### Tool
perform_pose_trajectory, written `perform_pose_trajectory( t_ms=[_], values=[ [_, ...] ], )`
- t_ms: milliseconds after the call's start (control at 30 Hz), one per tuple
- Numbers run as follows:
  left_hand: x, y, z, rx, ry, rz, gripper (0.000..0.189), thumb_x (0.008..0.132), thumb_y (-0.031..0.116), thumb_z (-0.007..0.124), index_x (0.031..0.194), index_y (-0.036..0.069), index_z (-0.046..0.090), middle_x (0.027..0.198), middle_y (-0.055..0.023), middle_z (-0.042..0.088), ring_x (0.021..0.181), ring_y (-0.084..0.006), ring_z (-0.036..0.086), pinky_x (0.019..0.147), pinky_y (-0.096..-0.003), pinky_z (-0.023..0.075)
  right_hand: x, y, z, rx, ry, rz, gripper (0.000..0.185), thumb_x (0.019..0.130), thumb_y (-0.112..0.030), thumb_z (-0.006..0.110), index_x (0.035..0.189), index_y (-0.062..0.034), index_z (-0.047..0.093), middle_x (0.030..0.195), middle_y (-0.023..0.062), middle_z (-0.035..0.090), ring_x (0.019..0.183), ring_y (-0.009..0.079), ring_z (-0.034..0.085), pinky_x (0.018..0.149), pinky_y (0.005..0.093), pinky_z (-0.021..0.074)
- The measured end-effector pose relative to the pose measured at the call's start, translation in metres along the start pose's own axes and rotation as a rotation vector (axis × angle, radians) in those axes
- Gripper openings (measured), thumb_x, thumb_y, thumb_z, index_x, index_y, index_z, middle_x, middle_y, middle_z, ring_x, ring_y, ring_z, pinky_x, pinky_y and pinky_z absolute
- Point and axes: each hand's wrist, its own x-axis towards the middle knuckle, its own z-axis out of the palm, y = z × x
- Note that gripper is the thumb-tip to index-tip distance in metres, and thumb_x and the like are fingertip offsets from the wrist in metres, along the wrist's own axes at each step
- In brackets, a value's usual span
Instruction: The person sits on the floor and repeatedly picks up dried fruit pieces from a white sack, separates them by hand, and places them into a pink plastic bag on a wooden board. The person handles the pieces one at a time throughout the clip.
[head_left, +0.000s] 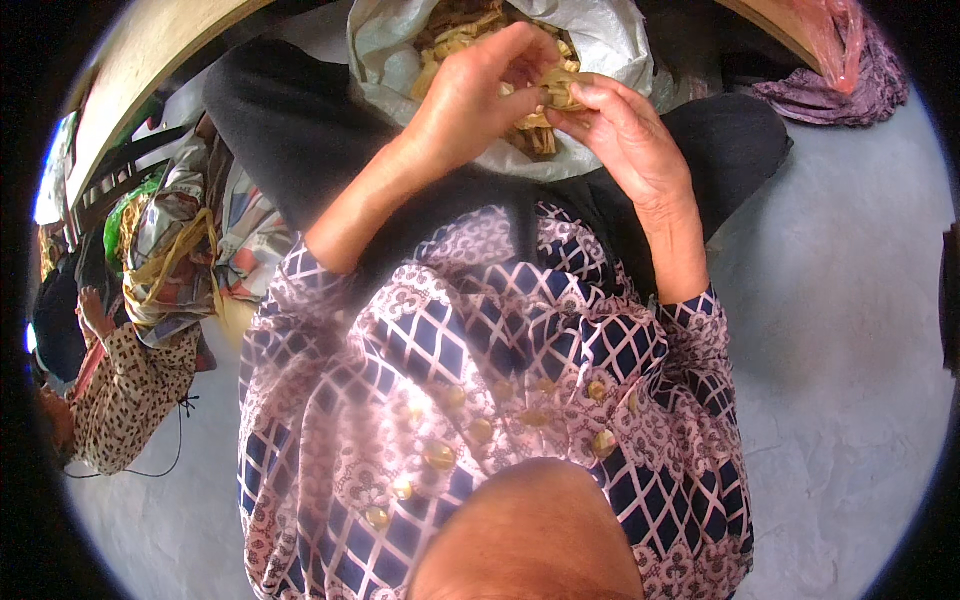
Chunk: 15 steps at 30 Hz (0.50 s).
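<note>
A yellowish dried plant piece (564, 91) is pinched between the thumb and fingers of my right hand (637, 142). My left hand (480, 94) meets it from the other side, its thumb tip at the piece's left end and its fingers curled above. Both hands are over the mouth of a white woven plastic sack (611, 34), which stands between my bent legs with its rim rolled outward. Inside the sack lie many similar dried, yellow-brown strips (461, 30). My fingers partly hide the held piece.
Curved wooden edges (157, 52) run along the top left and top right. A purple cloth (840, 94) and a pink plastic bag (840, 45) lie at upper right. Stuffed bags (176, 255) stand at left, beside another person in a patterned sleeve (142, 390). A thin black cable (178, 442) crosses the grey floor.
</note>
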Motion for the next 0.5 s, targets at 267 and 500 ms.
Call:
perform_pose_trajectory(
  t_ms=[267,500],
  values=[
    [-0.003,-0.002,-0.008,0.632,-0.135,0.373,0.013,0.077,0.007,0.06,0.087,0.004,0.052,0.069,-0.0081,0.051,0.069,-0.026,0.057,0.059,-0.035,0.0468,0.004,0.014,0.013,-0.292,0.07,-0.128,0.026,0.091,-0.022,0.05,0.099,0.0016,0.056,0.088,0.006,0.059,0.082,0.0124,0.059,0.075,0.0245,0.0497],
    [-0.017,0.025,-0.01,-0.825,0.035,-0.444,0.028,0.092,0.022,0.046,0.068,0.008,0.044,0.054,0.0033,0.038,0.043,-0.0068,0.031,0.044,-0.0213,0.0273,-0.015,-0.023,0.013,-0.52,-0.091,-0.122,0.02,0.088,-0.019,0.055,0.094,0.0003,0.059,0.071,-0.0011,0.056,0.055,0.0022,0.042,0.048,0.018,0.0333]
  ],
)
